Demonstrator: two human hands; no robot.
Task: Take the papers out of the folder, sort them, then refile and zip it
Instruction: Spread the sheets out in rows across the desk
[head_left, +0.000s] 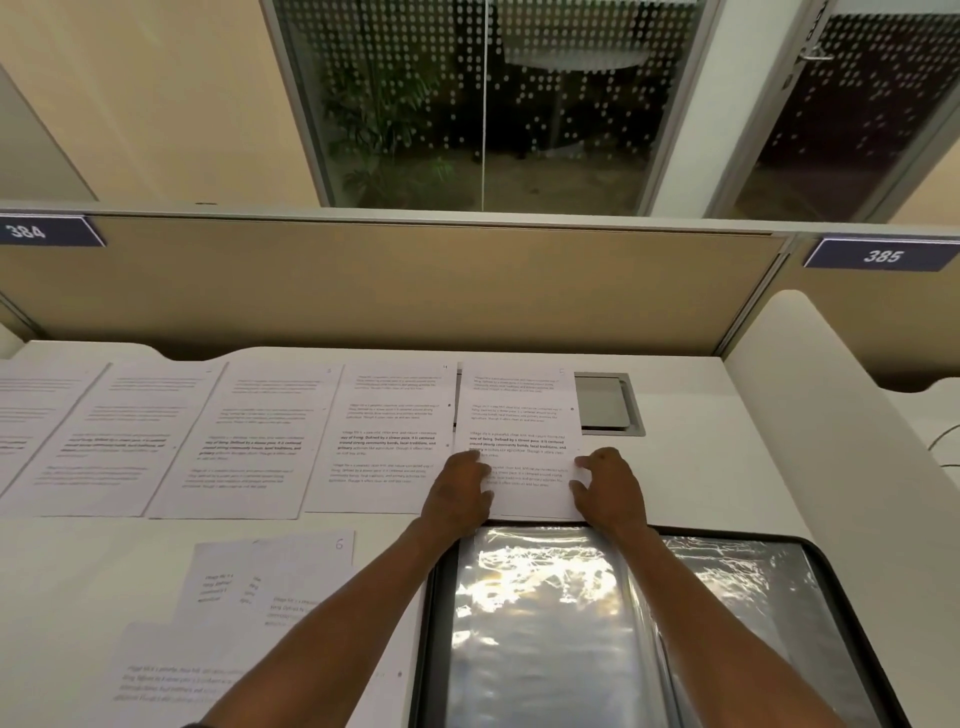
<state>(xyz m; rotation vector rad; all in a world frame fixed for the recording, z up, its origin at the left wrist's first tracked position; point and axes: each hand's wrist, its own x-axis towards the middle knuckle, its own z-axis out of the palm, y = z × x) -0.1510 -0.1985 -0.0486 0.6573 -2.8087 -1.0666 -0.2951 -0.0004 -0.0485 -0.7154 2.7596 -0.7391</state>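
Note:
A row of printed sheets lies along the back of the white desk (691, 483). The rightmost one, sheet 5 (519, 415), has both my hands on its lower part. My left hand (460, 491) grips its left edge and my right hand (610, 486) pinches its right edge between thumb and fingers. Just below that sheet, under my forearms, lies the open black zip folder (841, 587), showing shiny, see-through plastic sleeves (540, 623). Sheet 6 (311, 556) sits on overlapping papers at the lower left, with another sheet (171, 670) nearer me.
Sheet 4 (389, 441) and several more sheets (244, 441) fill the row to the left. A grey cable hatch (605, 402) sits in the desk right of sheet 5. A tan partition (415, 280) closes the back, and a white rounded divider (831, 415) stands on the right.

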